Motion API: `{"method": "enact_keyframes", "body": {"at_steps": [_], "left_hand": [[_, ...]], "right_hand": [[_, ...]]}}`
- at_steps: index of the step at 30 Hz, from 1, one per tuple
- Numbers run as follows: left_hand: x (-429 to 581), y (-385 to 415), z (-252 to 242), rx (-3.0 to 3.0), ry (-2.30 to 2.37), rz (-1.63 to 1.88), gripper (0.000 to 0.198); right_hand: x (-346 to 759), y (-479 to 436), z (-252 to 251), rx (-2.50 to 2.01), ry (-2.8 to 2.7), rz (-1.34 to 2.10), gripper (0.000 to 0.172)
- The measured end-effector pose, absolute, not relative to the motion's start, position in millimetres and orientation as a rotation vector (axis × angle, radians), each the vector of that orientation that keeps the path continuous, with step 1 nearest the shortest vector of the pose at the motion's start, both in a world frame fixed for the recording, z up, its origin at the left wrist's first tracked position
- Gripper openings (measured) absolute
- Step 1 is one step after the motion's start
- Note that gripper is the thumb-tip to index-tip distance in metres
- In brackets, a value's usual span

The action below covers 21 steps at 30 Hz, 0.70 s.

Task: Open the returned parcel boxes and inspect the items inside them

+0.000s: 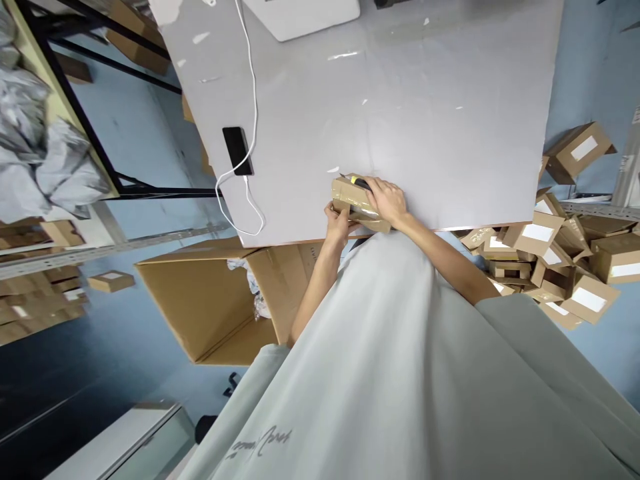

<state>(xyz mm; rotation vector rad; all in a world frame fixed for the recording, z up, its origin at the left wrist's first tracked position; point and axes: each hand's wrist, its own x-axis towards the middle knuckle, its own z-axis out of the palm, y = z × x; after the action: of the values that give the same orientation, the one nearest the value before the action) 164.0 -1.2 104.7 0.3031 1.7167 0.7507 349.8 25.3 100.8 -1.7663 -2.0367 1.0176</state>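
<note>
Head view: pale shirt [400,367] nearest, dark script [260,443] on it unreadable. Left hand [339,223] pinching small cardboard box [347,192] at near edge of table [450,133]; right hand [389,201] wrapped round yellow-black cutter [359,182], resting against same box. Clear tape across box; dark content partly hidden. Large carton [210,293] beside table, open, pale crumpled wrapping [254,283] inside. Farther off, right: heaped boxes [575,240], white labels, print too small.
</note>
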Motion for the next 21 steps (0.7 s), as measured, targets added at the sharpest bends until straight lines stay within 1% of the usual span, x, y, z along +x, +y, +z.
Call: {"method": "enact_keyframes", "body": {"at_steps": [3,6,10,11,13,15,16,18,21], "left_hand": [[162.9,2.9,108.9,0.258,1.692,0.76,0.074],[160.5,6.2,110.0,0.251,1.645,0.795,0.069],[157.1,-0.5,105.2,0.394,1.708,0.738,0.062],[155.5,-2.6,103.9,0.503,1.775,0.692,0.062],[151.2,-4.0,102.7,0.855,1.948,0.603,0.07],[147.0,1.0,103.8,1.322,2.036,0.53,0.081],[145.9,6.1,104.9,1.551,2.009,0.491,0.083],[147.7,20.3,106.7,1.915,1.836,0.37,0.077],[160.7,44.5,105.6,2.202,1.497,0.106,0.067]], "right_hand": [[353.1,49.2,82.2,-1.698,-2.008,1.008,0.051],[370.2,67.8,64.8,-1.641,-1.851,0.978,0.052],[409.0,55.4,51.7,-1.658,-1.546,0.908,0.061],[419.1,44.4,49.5,-1.671,-1.469,0.913,0.063],[435.9,16.0,44.9,-1.701,-1.33,0.965,0.063],[446.0,-16.0,39.3,-1.742,-1.229,1.07,0.06],[448.2,-31.4,36.3,-1.763,-1.186,1.131,0.058],[448.0,-58.1,30.7,-1.785,-1.104,1.243,0.054],[441.7,-83.5,26.8,-1.783,-1.007,1.338,0.048]]}}
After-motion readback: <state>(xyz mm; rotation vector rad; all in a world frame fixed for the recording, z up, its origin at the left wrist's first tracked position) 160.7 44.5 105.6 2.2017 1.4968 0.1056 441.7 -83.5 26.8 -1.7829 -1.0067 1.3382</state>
